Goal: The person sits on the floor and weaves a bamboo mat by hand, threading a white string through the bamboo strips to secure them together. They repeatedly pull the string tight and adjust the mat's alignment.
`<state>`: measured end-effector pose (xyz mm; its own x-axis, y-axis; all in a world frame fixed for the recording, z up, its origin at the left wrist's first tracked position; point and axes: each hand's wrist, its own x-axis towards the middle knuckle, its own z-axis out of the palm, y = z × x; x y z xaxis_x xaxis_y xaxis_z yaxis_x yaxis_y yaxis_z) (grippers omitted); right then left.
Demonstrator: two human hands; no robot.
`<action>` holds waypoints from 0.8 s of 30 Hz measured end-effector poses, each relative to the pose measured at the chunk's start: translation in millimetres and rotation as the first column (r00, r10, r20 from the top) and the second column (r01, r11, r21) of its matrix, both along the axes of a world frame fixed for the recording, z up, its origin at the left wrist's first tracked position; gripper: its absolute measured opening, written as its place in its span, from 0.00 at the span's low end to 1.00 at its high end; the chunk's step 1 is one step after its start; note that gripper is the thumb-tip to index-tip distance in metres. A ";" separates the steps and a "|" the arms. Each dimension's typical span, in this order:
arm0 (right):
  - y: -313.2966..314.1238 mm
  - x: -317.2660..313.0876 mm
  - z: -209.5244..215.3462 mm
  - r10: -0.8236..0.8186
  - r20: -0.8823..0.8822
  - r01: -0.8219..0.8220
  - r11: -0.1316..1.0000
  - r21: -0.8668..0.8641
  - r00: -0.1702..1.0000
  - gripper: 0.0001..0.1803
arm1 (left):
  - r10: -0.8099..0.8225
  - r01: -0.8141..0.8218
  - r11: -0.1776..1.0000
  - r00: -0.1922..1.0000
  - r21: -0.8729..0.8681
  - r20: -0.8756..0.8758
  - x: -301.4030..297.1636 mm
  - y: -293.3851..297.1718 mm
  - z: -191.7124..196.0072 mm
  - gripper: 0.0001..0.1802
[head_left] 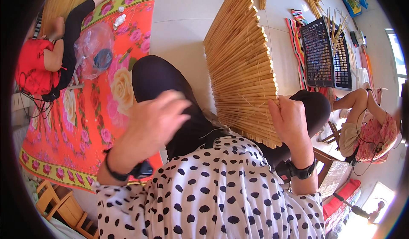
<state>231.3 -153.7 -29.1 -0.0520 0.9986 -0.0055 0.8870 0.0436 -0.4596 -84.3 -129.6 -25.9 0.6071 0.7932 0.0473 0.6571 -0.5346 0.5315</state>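
Observation:
A mat of straw-coloured reed stalks (243, 68) stands tilted between my knees, its cut ends forming a ragged right edge. On that edge, near its lower end, my right hand (292, 117) is closed with the thumb against the stalks. My left hand (155, 115) is raised above my left thigh, apart from the mat. Motion smears its fingers, and I cannot make out whether they hold anything. A thin pale thread (215, 130) runs by the mat's lower left side. Dark bands circle both my wrists.
A red flowered floor cloth (98, 124) lies to the left, with a clear plastic bag (94, 53) on it. A person in red (38, 64) sits at far left, another (370, 132) at right. A black crate (319, 53) of thin sticks stands back right; wooden chairs (64, 205) are lower left.

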 end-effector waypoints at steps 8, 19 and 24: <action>-2.3 -13.4 1.5 0.003 0.070 0.001 0.998 -0.059 0.998 0.17 | 0.127 -0.014 0.964 0.901 -0.266 0.415 144.5 16.8 -80.4 0.09; -3.0 -8.9 -1.6 -0.021 0.134 0.028 0.998 -0.051 0.991 0.16 | -0.119 0.331 0.781 0.912 -0.530 0.393 6.4 27.5 -8.9 0.09; -0.7 -1.4 -1.0 -0.034 0.127 0.043 0.996 -0.073 0.991 0.15 | 0.255 -0.161 0.858 0.958 -0.487 0.131 -124.2 -36.5 51.0 0.04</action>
